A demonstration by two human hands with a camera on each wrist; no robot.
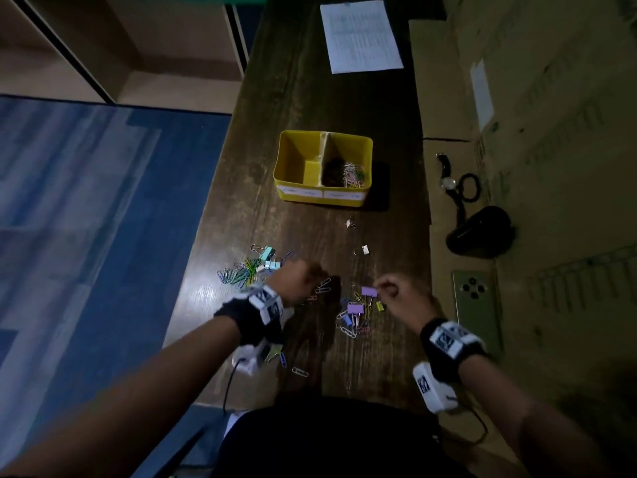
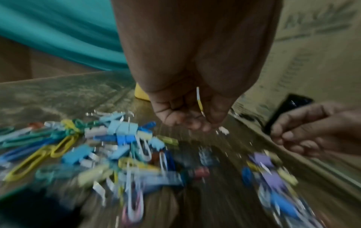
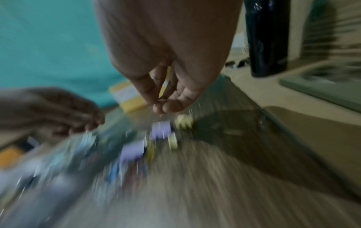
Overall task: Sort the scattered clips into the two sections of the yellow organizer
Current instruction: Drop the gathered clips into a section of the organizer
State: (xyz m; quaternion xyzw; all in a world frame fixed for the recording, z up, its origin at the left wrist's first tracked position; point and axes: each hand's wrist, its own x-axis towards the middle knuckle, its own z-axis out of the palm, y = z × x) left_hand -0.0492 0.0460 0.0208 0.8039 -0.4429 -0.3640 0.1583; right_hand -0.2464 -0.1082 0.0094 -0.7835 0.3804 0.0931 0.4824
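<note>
The yellow organizer [image 1: 324,167] stands mid-table; its right section holds paper clips [image 1: 351,174] and its left section looks bare. One pile of coloured paper and binder clips [image 1: 248,267] lies left and another [image 1: 356,313] right. My left hand [image 1: 303,281] hovers between the piles, fingers curled round a thin yellow-white paper clip [image 2: 199,101]. My right hand [image 1: 389,288] has its fingertips [image 3: 160,106] pinched together just above a purple binder clip [image 1: 368,290]. Blur hides whether they hold anything.
A printed sheet [image 1: 362,36] lies at the far end. On cardboard to the right are a wristwatch [image 1: 448,181], a black object [image 1: 479,232] and a green phone [image 1: 477,305]. The table's left edge [image 1: 206,236] drops to blue floor. Stray clips [image 1: 365,250] lie before the organizer.
</note>
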